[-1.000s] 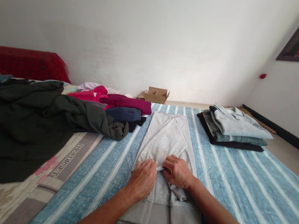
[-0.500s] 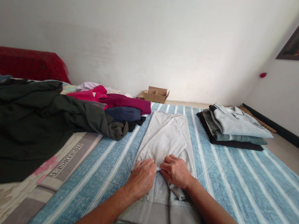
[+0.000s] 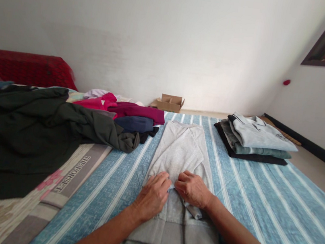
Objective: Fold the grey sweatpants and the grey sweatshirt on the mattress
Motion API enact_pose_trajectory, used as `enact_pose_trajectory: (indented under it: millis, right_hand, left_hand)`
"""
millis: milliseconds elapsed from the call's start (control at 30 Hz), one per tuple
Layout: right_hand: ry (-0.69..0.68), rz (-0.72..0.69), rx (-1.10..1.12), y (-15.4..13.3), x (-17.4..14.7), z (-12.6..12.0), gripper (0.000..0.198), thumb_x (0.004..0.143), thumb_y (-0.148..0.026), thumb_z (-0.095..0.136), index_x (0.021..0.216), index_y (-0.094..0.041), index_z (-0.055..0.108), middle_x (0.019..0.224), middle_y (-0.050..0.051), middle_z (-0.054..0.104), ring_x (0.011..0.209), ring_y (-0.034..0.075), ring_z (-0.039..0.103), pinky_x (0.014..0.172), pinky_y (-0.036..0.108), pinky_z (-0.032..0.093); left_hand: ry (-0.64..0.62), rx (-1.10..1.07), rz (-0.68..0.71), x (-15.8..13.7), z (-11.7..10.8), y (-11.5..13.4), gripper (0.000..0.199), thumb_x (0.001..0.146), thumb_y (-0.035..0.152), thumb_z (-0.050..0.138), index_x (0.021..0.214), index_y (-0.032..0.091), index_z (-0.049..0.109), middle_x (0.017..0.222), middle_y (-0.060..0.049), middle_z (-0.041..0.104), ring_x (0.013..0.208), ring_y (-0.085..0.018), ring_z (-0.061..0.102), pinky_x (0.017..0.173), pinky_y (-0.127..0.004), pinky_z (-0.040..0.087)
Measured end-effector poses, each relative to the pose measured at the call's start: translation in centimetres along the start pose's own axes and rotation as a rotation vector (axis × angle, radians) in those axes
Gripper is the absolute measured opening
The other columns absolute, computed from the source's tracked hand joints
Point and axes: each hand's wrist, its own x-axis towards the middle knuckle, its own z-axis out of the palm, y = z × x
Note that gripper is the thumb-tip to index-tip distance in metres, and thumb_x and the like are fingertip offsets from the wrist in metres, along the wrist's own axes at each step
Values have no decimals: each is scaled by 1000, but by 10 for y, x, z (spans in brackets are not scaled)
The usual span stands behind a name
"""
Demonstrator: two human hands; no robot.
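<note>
A light grey long-sleeved top point(image 3: 181, 147) lies in a long folded strip on the blue striped sheet point(image 3: 246, 216), its darker hem band toward me. My left hand point(image 3: 154, 190) rests on the middle of the top, fingers curled and pinching the cloth. Close beside it, my right hand point(image 3: 193, 187) is closed on the same grey fabric. A small whitish bit of the cloth shows between the two hands. The fingertips are partly hidden, and so is the part of the sleeve under my right hand.
Left of the top lie a dark green garment point(image 3: 26, 134) and a heap with a magenta garment point(image 3: 139, 112) and a navy garment point(image 3: 134, 123). A stack of folded clothes point(image 3: 261, 136) stands at the right. A small cardboard box point(image 3: 169, 103) sits by the wall.
Both hands stay on the grey top with only a slight shift, the gap between them a little wider. The top keeps its shape, and the other clothes have not moved.
</note>
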Motion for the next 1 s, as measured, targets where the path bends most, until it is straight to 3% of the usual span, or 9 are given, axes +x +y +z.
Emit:
enact_pose_trajectory:
  millis: [133,267,567,700,833,1000]
  right_hand:
    - [-2,-6,8,0,-1,2,28,96,-23,40,75,-19,58,78,3,56,73,16,45,66,28,32]
    - [-16,-7,32,-1,-3,1,31,97,-25,38,76,-19,59,79,4,55,75,16,46,68,28,33]
    - [-57,-60,130,-1,-12,-6,25,95,-30,41,104,-20,62,90,6,55,87,20,48,77,31,37]
    - [-73,-48,137,-3,-11,-9,25,95,-30,41,101,-20,63,90,7,55,88,20,48,79,32,37]
    - [-34,-25,142,-5,-10,-7,27,96,-34,41,101,-20,63,90,6,55,87,19,47,78,31,37]
    - [22,-6,164,-6,-12,-1,27,96,-36,42,102,-20,63,89,5,53,87,18,46,81,30,36]
  left_hand:
    - [14,75,63,-1,0,-1,25,86,5,37,92,16,58,112,-13,59,115,-26,50,99,-45,42]
    - [-52,112,102,-2,0,1,25,86,4,38,93,14,60,106,-12,61,111,-25,53,99,-43,41]
    - [-121,43,64,-7,1,-2,32,87,4,37,107,13,59,119,-14,60,121,-25,49,101,-42,42]
    - [-99,-17,65,-10,0,-9,31,89,9,40,113,17,57,125,-11,59,123,-24,48,102,-45,41]
    - [-136,-60,73,-9,-11,-8,33,85,21,55,118,17,57,131,-12,55,128,-28,44,107,-51,34]
    - [-290,-114,59,1,-25,-1,52,83,37,59,129,14,51,142,-16,43,135,-29,34,111,-50,26]
